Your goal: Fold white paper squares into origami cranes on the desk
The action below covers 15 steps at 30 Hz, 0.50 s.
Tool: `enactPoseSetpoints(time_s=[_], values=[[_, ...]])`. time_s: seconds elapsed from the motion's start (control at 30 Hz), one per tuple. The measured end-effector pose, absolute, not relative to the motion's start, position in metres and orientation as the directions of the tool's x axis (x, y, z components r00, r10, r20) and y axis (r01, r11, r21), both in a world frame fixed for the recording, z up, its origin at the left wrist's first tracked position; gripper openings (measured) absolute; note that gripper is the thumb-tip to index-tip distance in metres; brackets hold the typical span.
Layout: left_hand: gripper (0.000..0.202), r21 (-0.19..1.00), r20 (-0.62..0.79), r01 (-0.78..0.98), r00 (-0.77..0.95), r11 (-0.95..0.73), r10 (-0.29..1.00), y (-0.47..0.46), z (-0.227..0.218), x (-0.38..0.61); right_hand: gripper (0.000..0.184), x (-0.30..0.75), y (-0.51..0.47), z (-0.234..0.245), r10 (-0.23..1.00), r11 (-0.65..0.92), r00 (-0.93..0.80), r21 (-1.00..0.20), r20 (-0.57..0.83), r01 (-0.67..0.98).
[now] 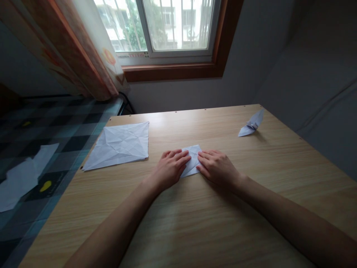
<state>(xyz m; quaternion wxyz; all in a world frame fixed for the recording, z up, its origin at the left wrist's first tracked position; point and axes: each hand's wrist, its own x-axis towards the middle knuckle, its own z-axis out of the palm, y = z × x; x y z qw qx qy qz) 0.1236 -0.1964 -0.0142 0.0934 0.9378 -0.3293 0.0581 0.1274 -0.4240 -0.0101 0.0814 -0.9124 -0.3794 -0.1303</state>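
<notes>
A small folded white paper (pixel 193 158) lies on the wooden table (pixel 195 223) in front of me. My left hand (pixel 170 167) rests on its left side, fingers together and pressed flat on the paper. My right hand (pixel 216 167) covers its right side the same way, fingertips pointing inward and nearly meeting those of the left. Most of the paper is hidden under both hands; only its upper middle and a lower left corner show.
A creased, unfolded white sheet (pixel 118 145) lies at the table's left. A finished folded paper crane (pixel 252 124) sits far right. A bed with a checkered cover (pixel 55 134) and loose paper (pixel 22 175) stands left of the table. A window and curtain are behind.
</notes>
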Motion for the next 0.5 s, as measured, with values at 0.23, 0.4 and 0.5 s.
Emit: enactPoseSetpoints(time_s=[0.23, 0.4, 0.5], values=[[0.050, 0.150, 0.075, -0.593, 0.805, -0.791, -0.589, -0.197, -0.010, 0.122, 0.046, 0.136, -0.430, -0.016, 0.613, -0.747, 0.743, -0.107, 0.268, 0.656], [0.082, 0.200, 0.161, -0.566, 0.824, -0.800, -0.543, -0.196, -0.013, 0.124, 0.066, 0.143, -0.438, -0.025, 0.663, -0.584, 0.655, -0.298, 0.362, 0.755], [0.101, 0.223, 0.199, -0.544, 0.838, -0.809, -0.508, -0.195, -0.016, 0.125, 0.080, 0.145, -0.440, -0.027, 0.633, -0.483, 0.616, -0.382, 0.468, 0.788]])
